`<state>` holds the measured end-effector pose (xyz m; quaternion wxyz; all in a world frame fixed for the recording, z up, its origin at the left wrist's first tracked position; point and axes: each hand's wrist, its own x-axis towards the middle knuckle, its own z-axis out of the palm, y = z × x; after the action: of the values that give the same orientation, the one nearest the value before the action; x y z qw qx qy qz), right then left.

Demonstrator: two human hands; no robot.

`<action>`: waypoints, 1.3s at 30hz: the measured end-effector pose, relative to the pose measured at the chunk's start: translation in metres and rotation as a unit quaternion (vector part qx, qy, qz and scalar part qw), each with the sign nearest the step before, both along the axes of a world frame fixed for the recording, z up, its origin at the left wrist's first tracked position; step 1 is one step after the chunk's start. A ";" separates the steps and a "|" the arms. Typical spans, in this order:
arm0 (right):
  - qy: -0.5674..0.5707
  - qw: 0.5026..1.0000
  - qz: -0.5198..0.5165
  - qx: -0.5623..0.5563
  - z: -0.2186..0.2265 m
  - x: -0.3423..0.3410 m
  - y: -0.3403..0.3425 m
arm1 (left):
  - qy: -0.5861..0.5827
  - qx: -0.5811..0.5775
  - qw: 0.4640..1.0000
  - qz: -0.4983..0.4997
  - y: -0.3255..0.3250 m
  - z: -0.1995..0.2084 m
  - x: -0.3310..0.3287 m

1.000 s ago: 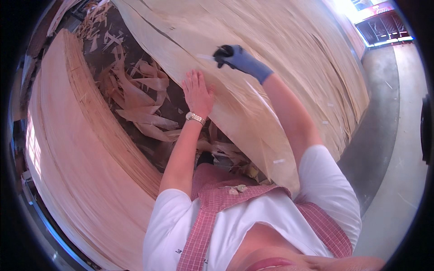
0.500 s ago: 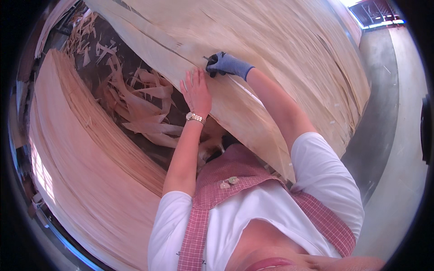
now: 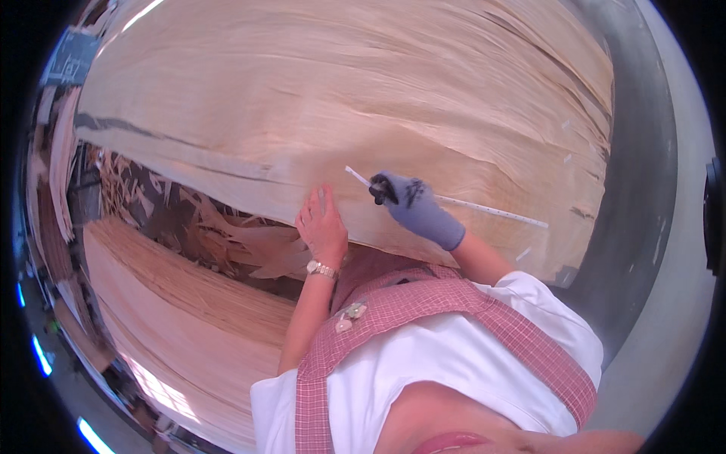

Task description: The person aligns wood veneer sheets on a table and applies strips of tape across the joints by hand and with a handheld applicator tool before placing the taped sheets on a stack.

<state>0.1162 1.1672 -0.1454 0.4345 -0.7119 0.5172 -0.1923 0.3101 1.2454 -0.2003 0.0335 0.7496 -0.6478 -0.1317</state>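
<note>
The wood veneer sheet is broad, thin and pale tan, lying spread from about 10 o'clock, through 12, to just past 3. Fine grain runs along it; ripples and creases gather towards 1 and 2 o'clock, where the edge looks ragged. A dark, narrow split opens near its edge towards 10 o'clock, and short white marks dot it towards 2 and 3.

The white strip is slim, dotted along its length and fairly straight. Its middle is hidden by the gloved right hand; a short end pokes out towards 10 o'clock, while the longer part lies across the veneer to just past 3.
</note>
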 end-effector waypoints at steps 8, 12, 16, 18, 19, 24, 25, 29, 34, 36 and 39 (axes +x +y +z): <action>-0.314 0.887 -0.269 0.208 0.008 0.002 -0.045 | 0.126 -0.065 0.953 -0.267 -0.106 0.007 -0.008; -0.256 0.874 -0.323 0.259 -0.027 0.003 -0.063 | 0.155 -0.048 0.942 -0.295 -0.124 -0.008 -0.014; -0.210 0.861 -0.359 0.293 -0.047 0.003 -0.065 | 0.121 -0.093 0.934 -0.323 -0.137 -0.013 -0.011; -0.202 0.864 -0.360 0.287 -0.051 0.005 -0.066 | 0.089 -0.076 0.926 -0.358 -0.152 -0.007 -0.012; -0.066 0.928 -0.311 0.194 -0.061 0.003 -0.065 | 0.071 -0.070 0.922 -0.373 -0.160 -0.002 -0.013; 0.370 0.908 -0.126 -0.152 -0.028 -0.045 -0.078 | 0.084 -0.206 0.912 -0.345 -0.151 -0.059 -0.014; 0.381 0.886 -0.178 -0.195 0.009 -0.060 -0.092 | 0.108 -0.211 0.908 -0.344 -0.147 -0.060 -0.022; 0.255 0.766 -0.289 -0.515 0.203 0.020 -0.182 | 0.240 -0.111 0.889 -0.373 -0.161 -0.017 -0.011; 0.075 0.905 -0.023 -0.418 0.168 0.180 -0.240 | 0.293 -0.240 0.896 -0.231 -0.149 0.001 0.128; 0.048 0.952 0.065 -0.296 0.120 0.262 -0.240 | 0.253 -0.300 0.918 -0.062 -0.134 -0.020 0.231; 0.052 0.976 0.196 -0.079 0.025 0.371 -0.243 | 0.044 -0.186 0.971 0.145 -0.119 -0.028 0.332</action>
<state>0.4875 0.9246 -0.1200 0.3790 -0.8405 0.3723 -0.1064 0.6419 1.1263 -0.2283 0.2196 0.8098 -0.5428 -0.0360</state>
